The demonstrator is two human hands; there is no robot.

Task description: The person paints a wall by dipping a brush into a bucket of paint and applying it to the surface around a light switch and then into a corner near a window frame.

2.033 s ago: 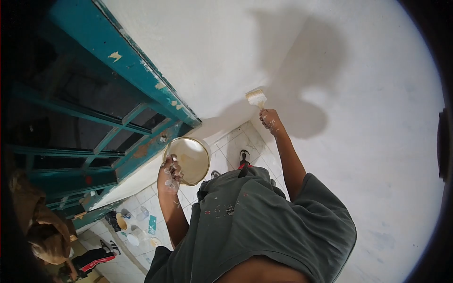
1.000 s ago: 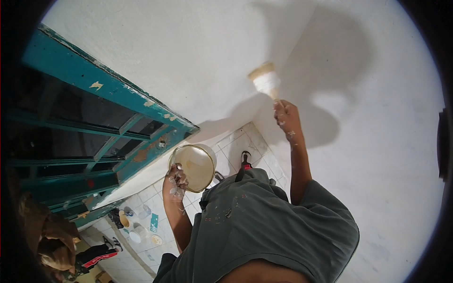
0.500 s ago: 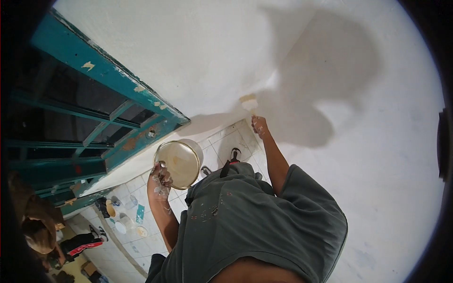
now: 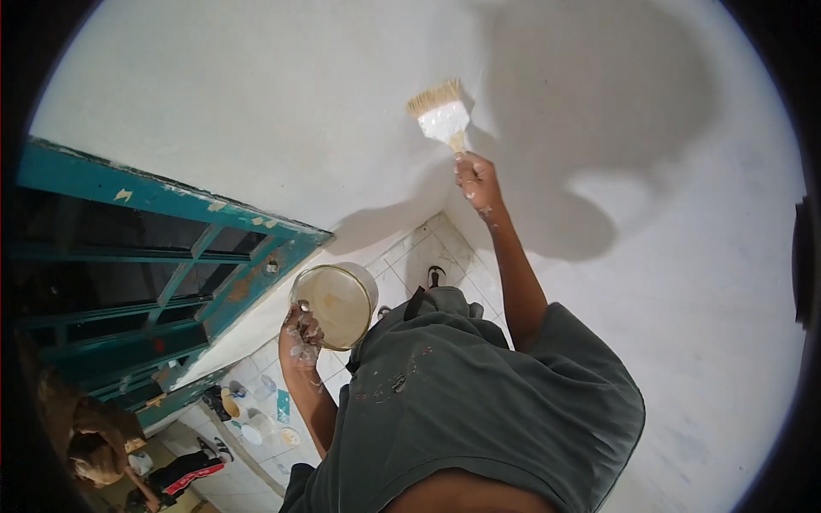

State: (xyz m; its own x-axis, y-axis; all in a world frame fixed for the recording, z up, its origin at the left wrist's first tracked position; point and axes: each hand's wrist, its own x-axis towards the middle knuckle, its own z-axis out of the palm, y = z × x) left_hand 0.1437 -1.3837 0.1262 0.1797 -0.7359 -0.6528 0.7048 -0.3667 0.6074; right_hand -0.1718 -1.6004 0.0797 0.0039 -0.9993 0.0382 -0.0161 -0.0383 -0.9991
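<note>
My right hand (image 4: 477,179) is wrapped round the handle of a wide paintbrush (image 4: 445,120), raised in front of the white wall (image 4: 299,111). Its pale bristles point up and to the left, and the ferrule is coated in white. Lower down, my left hand (image 4: 303,328) grips the near rim of a paint bucket (image 4: 366,286), fingers closed over the edge. Whitish liquid shows inside the bucket, held tilted by my waist. White paint smears cover my left hand and wrist.
A teal window frame (image 4: 103,184) with chipped paint borders the wall on the left. Another person (image 4: 94,445) is at the lower left. Tubs and lids (image 4: 251,434) lie on the tiled floor (image 4: 410,261). My shadow (image 4: 599,94) falls across the wall.
My right hand has lifted the paintbrush higher along the wall. My left hand and the bucket have shifted slightly right and down in view, as the camera view turned.
</note>
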